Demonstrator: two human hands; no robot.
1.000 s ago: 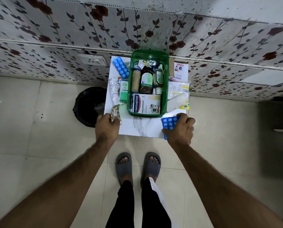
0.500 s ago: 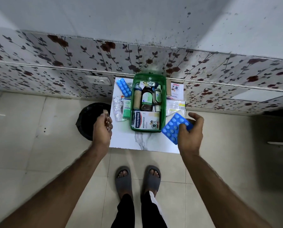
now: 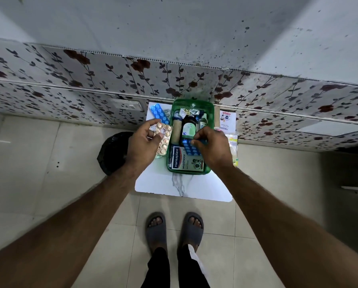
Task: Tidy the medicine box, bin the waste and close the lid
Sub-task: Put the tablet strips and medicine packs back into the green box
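Note:
The green medicine box (image 3: 187, 171) stands open on a small white marble-top table (image 3: 182, 187). Inside are a dark bottle (image 3: 188, 126), a tan roll (image 3: 176, 132) and a Hansaplast carton (image 3: 182, 160). My right hand (image 3: 212, 146) is over the box, pinching a blue blister pack (image 3: 189, 147) that lies on the carton. My left hand (image 3: 143, 142) hovers left of the box, holding an orange pill strip (image 3: 164, 139). Another blue blister pack (image 3: 159, 113) lies at the table's back left.
A black bin (image 3: 113, 152) stands on the tiled floor left of the table. A leaflet (image 3: 228, 120) and clear packets (image 3: 233, 142) lie right of the box. The flowered wall panel is right behind the table. My feet in grey sandals are below.
My right hand carried the blue blister pack from the table's right side into the box. My left hand moved from near the bin to the table's left side and now holds an orange pill strip.

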